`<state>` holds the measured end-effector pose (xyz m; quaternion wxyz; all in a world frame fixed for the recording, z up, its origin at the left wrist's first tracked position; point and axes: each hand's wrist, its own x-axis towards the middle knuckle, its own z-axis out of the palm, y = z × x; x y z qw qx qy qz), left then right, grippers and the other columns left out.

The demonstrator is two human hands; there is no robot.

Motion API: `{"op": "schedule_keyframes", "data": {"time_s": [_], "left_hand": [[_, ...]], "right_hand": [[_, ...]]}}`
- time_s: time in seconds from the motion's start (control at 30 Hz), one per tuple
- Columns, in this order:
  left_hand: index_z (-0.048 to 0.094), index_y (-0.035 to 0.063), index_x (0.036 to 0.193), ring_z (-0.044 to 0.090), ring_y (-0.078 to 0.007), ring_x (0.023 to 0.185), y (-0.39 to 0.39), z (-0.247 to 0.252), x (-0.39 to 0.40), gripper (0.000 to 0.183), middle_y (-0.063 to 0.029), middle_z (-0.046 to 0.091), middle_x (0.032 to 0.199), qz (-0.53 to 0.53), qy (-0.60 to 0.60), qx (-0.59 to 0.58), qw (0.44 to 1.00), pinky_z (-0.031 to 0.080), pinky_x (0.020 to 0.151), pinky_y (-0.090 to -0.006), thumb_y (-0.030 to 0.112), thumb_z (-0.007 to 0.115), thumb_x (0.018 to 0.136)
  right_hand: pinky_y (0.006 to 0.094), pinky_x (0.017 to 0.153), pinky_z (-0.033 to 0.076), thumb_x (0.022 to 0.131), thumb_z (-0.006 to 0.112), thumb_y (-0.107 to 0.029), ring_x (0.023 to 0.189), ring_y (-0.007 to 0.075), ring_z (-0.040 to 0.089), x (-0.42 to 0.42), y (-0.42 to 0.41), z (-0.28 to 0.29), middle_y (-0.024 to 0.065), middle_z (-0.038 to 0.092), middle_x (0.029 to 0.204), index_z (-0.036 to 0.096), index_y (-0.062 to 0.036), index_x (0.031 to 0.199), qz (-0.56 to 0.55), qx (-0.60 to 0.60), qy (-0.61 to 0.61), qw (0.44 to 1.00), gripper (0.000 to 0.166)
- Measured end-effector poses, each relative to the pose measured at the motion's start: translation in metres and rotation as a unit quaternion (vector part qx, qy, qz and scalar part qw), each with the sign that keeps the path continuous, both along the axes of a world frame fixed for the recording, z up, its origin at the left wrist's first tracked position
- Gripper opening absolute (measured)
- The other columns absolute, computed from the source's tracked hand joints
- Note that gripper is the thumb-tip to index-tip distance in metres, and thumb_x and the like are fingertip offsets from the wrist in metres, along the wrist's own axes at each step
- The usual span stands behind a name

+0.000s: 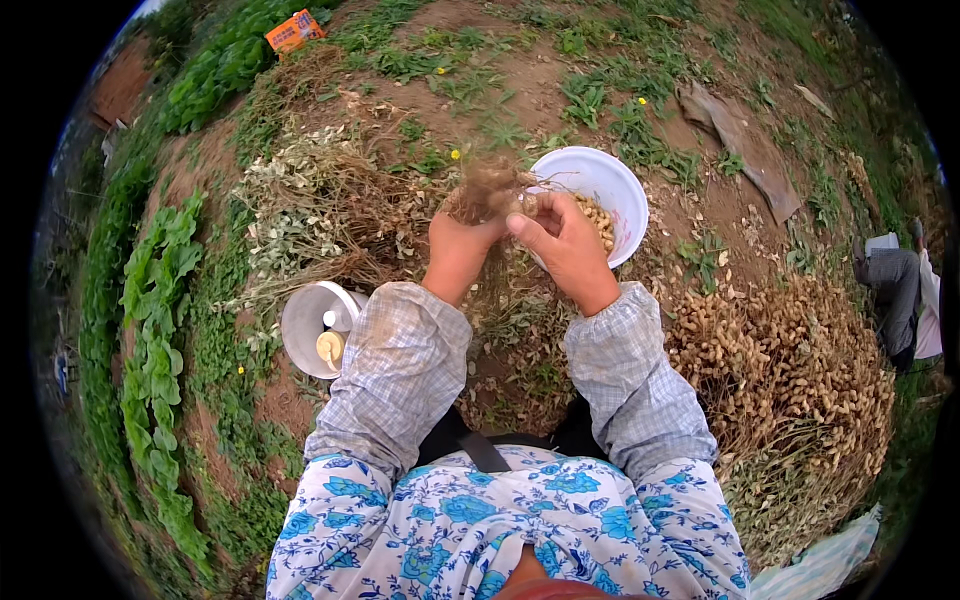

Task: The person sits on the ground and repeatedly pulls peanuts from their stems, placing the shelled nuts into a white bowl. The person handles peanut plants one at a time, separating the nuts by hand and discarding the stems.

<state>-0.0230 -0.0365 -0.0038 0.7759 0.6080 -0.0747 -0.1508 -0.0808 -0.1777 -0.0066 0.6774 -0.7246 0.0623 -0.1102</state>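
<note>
My left hand (459, 251) grips a dry peanut plant (491, 187), whose brown roots and stems are blurred. Close beside it, my right hand (564, 244) has its thumb and fingers closed on peanut pods (525, 202) at the plant's root end. Behind the right hand stands a white plastic basin (634, 191), partly covered by that hand. Loose peanuts (596, 225) lie inside the basin. To the left of my left hand is a heap of dry plants (352, 202) with pale leaves and brown stems.
A white bucket (300, 330) holding bottles stands by my left forearm. On the right lies a large pile of peanut plants with pods (780, 367). A brown cloth (742, 150) is on the ground beyond. Another person's leg (896, 292) shows at the far right. Leafy green crops (161, 277) grow at left.
</note>
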Motion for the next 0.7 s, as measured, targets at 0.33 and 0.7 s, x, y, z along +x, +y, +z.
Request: {"op": "schedule_keyframes", "data": {"time_s": [0.33, 0.7], "left_hand": [[0.054, -0.0013, 0.124, 0.062, -0.016, 0.105, -0.007, -0.017, 0.001, 0.046, -0.0081, 0.065, 0.117, -0.009, -0.029, -0.001, 1.0, 0.053, 0.086, -0.0297, -0.009, 0.067, 0.081], [0.055, -0.002, 0.123, 0.062, -0.0149, 0.103, -0.01, -0.015, -0.003, 0.042, -0.008, 0.065, 0.114, -0.002, -0.044, 0.017, 0.999, 0.053, 0.082, -0.0277, -0.008, 0.066, 0.082]], "right_hand": [[0.0304, 0.068, 0.049, 0.086, 0.067, -0.02, 0.076, 0.0131, 0.059, 0.004, -0.006, -0.011, 0.0099, 0.064, 0.088, 0.056, 0.0049, 0.107, -0.019, 0.049, 0.004, 0.999, 0.034], [0.044, 0.072, 0.051, 0.082, 0.061, -0.022, 0.078, 0.0378, 0.064, 0.001, -0.003, 0.009, 0.023, 0.064, 0.083, 0.06, 0.0036, 0.092, -0.051, -0.241, 0.044, 0.968, 0.028]]}}
